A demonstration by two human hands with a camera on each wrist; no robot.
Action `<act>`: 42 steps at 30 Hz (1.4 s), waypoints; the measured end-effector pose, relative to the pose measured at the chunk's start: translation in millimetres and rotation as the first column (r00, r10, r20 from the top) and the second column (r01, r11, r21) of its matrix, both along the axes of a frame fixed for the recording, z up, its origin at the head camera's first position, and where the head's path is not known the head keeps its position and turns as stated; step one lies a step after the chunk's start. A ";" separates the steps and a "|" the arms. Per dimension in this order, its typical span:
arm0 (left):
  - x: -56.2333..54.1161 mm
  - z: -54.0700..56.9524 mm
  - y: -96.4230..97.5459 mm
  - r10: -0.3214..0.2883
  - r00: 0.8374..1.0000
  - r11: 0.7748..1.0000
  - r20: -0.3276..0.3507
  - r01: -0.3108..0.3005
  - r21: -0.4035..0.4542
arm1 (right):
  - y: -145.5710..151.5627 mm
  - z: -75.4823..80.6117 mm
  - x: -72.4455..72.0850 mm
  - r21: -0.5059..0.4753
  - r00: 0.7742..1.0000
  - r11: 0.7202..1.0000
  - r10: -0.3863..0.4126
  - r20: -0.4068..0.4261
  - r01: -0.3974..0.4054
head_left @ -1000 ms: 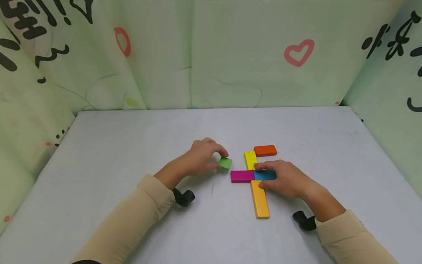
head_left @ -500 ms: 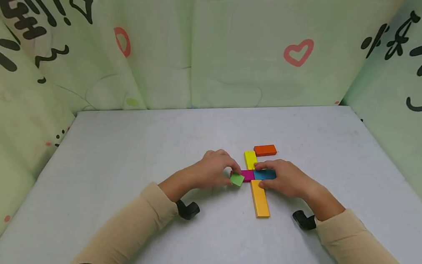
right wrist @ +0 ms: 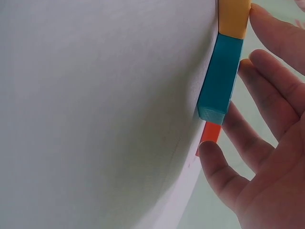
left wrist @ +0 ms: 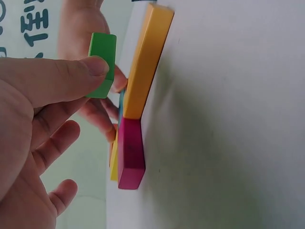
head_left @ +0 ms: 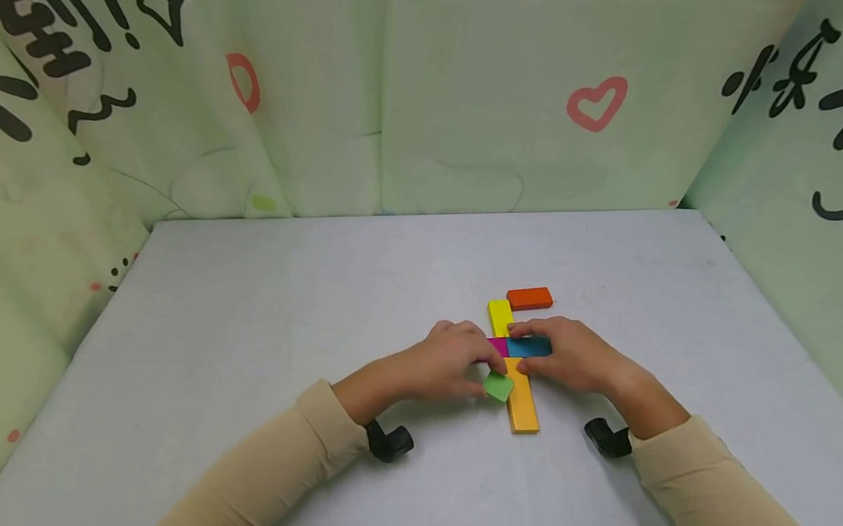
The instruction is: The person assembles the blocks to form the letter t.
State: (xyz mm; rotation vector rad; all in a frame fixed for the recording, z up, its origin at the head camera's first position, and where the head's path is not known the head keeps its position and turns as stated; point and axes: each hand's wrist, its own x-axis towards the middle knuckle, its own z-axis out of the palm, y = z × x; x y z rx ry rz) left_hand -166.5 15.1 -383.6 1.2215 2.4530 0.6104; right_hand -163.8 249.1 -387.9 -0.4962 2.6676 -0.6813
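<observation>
My left hand point(head_left: 450, 362) pinches a small green block point(head_left: 498, 386) between thumb and fingers. In the left wrist view the green block point(left wrist: 103, 59) is held up off the table, nearer than the long amber block point(left wrist: 148, 62). My right hand point(head_left: 575, 356) reaches over the blue block point(head_left: 530, 348), thumb touching the amber block and a fingertip at the yellow block point(head_left: 499, 317). Its fingers look relaxed in the right wrist view. Left of the blue block lies a magenta block point(head_left: 498, 348), partly hidden by my left hand. These blocks form a cross.
Beyond the yellow block's far end lies an orange-red block point(head_left: 529, 298), on the right. Everything rests on a white-covered table point(head_left: 275, 300). Pale green printed curtains point(head_left: 452, 90) hang behind and at both sides. Each wrist carries a black camera.
My left hand has carried the green block right and toward me, past the magenta block, to over the amber block. My right hand and the other blocks have stayed put.
</observation>
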 end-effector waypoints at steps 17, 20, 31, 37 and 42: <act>15.3 -7.6 13.7 -0.070 0.997 0.998 -0.015 0.070 0.007 | 1.5 -1.1 -0.5 -0.023 1.000 1.000 0.018 -0.017 -0.018; 19.0 -9.7 16.1 -0.088 0.996 0.996 -0.021 0.088 0.012 | 1.4 -1.5 0.2 -0.024 1.000 1.000 0.014 -0.015 -0.014; 29.4 -16.4 26.2 -0.125 0.992 0.991 0.010 0.125 0.040 | 1.0 -3.1 1.7 -0.024 0.999 0.999 0.027 -0.038 -0.028; 32.3 -16.8 32.1 -0.138 0.990 0.990 0.028 0.137 0.045 | 0.6 -1.1 0.8 -0.014 0.999 1.000 0.023 -0.042 -0.024; 35.2 -18.4 35.9 -0.162 0.987 0.985 0.017 0.161 0.060 | 0.6 -1.3 -0.3 -0.018 0.999 0.999 0.026 -0.047 -0.027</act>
